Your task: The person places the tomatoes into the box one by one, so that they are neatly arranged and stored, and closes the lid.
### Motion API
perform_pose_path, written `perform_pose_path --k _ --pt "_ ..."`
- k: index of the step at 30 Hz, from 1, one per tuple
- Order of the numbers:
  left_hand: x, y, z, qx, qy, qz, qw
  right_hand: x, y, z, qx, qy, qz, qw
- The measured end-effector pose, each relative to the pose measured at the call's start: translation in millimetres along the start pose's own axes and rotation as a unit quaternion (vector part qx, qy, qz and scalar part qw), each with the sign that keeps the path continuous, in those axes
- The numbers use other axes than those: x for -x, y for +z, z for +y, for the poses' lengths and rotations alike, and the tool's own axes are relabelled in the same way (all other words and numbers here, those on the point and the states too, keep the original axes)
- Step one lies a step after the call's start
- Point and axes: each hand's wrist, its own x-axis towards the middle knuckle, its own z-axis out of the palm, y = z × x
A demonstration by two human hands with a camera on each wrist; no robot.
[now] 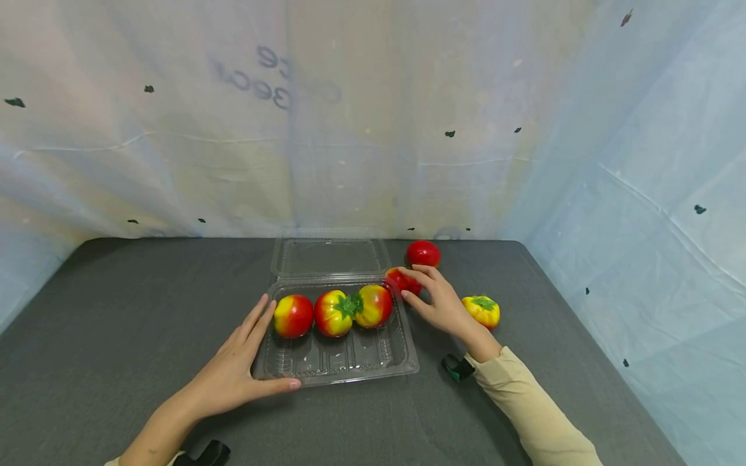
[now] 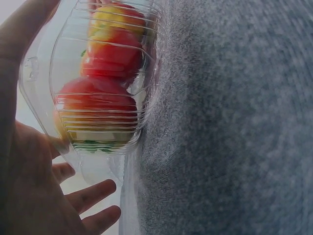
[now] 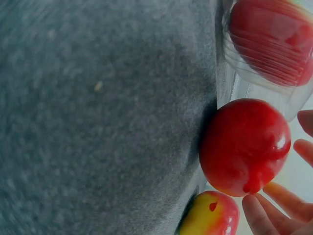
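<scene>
A hinged clear plastic box (image 1: 350, 372) lies with its lid (image 1: 329, 257) folded back. Three red-and-yellow tomato-like fruits sit in a row along its rear half: left fruit (image 1: 293, 316), middle fruit (image 1: 332, 314), right fruit (image 1: 374, 305). My left hand (image 1: 227, 375) spans the box's front left corner, thumb along the front rim, other fingers spread along the left side. Right of the box, my right hand (image 1: 440, 304) reaches over a red fruit (image 3: 244, 147). In the right wrist view two fingertips touch that fruit's end; the others stand apart from it, not closed round it.
Behind the right hand lies another red fruit (image 1: 423, 254). A yellow fruit (image 1: 482, 311) with a green leafy top sits to the right of that hand. Dark grey cloth (image 1: 146, 310) covers the table. Pale sheeting (image 1: 373, 129) hangs behind and at the right.
</scene>
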Motion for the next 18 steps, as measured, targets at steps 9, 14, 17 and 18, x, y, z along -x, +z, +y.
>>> perform_pose_path --k 9,14,17,18 --pt "0.6 -0.1 0.2 0.001 0.000 0.002 1.0000 -0.8 1.2 5.3 0.014 0.005 -0.020 1.000" --pt "0.6 -0.3 0.3 0.001 0.000 0.000 1.0000 -1.0 2.0 7.4 0.024 0.007 -0.019 1.000" --pt "0.7 -0.2 0.2 0.002 0.000 0.000 1.0000 -1.4 2.5 8.6 0.031 0.011 -0.009 0.999" --pt "0.7 -0.2 0.2 0.002 0.000 0.001 1.0000 -1.5 2.6 8.9 0.032 0.013 -0.006 0.999"
